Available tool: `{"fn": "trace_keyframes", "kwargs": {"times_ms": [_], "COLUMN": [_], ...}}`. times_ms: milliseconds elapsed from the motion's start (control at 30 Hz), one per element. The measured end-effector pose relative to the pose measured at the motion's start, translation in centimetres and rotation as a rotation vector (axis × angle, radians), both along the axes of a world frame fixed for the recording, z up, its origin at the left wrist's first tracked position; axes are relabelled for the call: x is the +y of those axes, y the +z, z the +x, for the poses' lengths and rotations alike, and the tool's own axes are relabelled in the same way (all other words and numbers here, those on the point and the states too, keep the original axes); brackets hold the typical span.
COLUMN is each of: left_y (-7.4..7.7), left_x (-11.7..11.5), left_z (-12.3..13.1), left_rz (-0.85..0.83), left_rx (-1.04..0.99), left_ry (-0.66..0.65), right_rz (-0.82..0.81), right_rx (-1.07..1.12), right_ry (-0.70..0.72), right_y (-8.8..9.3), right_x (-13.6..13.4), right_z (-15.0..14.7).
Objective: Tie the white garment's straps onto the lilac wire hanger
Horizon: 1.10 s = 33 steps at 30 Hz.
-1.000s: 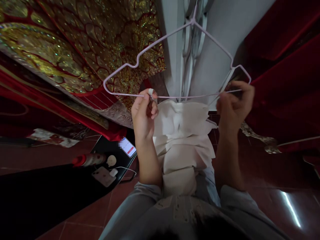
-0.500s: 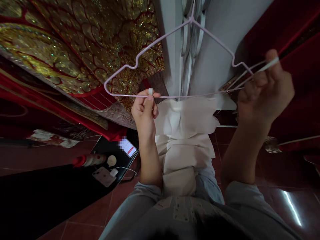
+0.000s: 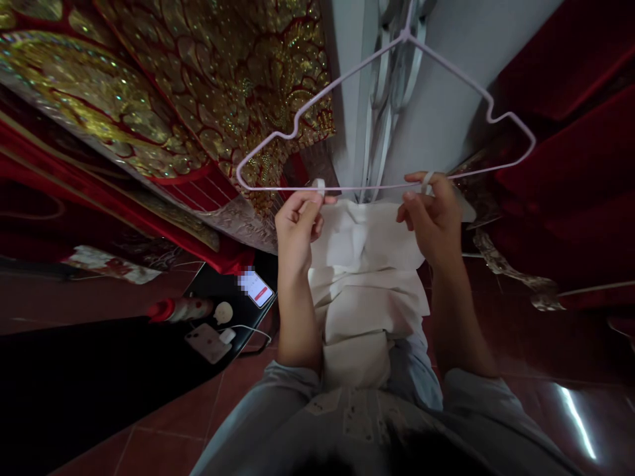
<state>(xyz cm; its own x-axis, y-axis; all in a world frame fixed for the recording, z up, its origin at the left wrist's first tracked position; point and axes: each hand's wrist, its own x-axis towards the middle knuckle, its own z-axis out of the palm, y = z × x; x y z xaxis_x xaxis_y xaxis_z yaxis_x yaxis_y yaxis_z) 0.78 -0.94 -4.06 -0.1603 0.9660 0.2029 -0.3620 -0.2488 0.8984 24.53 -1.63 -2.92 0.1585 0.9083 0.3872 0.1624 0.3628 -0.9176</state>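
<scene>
A pale pink clothes hanger (image 3: 357,77) hangs in front of me, its hook running off the top edge. My left hand (image 3: 299,228) is closed at the left part of its bottom bar, pinching a small white strap loop (image 3: 320,186). At the right part of the bar, my right hand (image 3: 434,215) is curled, with another white strap (image 3: 427,181) hooked round its index finger. The thumb stays a little apart from that finger. Below and between both hands hangs a pale, layered cloth (image 3: 372,297); where the straps join it cannot be made out.
Red garments with gold sequins (image 3: 208,86) hang at left, and dark red cloth (image 3: 570,165) at right. Behind the hanger stands a grey metal lattice (image 3: 391,86). A black table (image 3: 124,390) at lower left bears a lit phone (image 3: 256,289), another phone (image 3: 208,344) and a red-capped bottle (image 3: 181,309).
My right hand has come left and inward from beyond the hanger's right end to its bottom bar, and the stretched strap is now short. The hanger appears slightly farther right.
</scene>
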Motion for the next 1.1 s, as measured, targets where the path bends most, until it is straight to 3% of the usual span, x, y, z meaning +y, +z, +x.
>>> {"fn": "trace_keyframes", "kwargs": {"times_ms": [133,267,367,567,700,800,967,1100], "left_y": [-0.3,-0.1,-0.1,-1.5,-1.7,-0.5,4.0,6.7], "left_x": [-0.4,-0.3,0.2,1.8,3.0,3.9,4.6,4.7], "left_z": [-2.5,-5.4,-6.9,-7.6,-7.6,-7.6,-6.6,-5.2], "left_rz": [-0.118,-0.112,-0.107,0.025,0.122,0.238,0.276,0.277], "left_rx": [-0.096,-0.339,-0.411,-0.276,-0.091,0.071,0.292,0.362], "left_ry": [-0.129,0.005,0.139,0.249,0.245,0.261,0.327,0.261], "right_rz": [0.047,0.116,0.143,0.137,0.138,0.121,0.057,0.024], "right_rx": [-0.031,-0.068,-0.085,-0.111,-0.080,-0.073,-0.091,-0.112], "right_ry": [-0.084,-0.106,-0.102,-0.096,-0.094,-0.087,-0.073,-0.075], "right_y": [0.1,0.4,0.5,0.4,0.5,0.4,-0.2,-0.4], "right_x": [0.3,0.4,0.6,0.7,0.8,0.8,0.7,0.5], "right_z": [1.2,2.8,3.5,3.9,3.8,3.5,3.0,3.0]}}
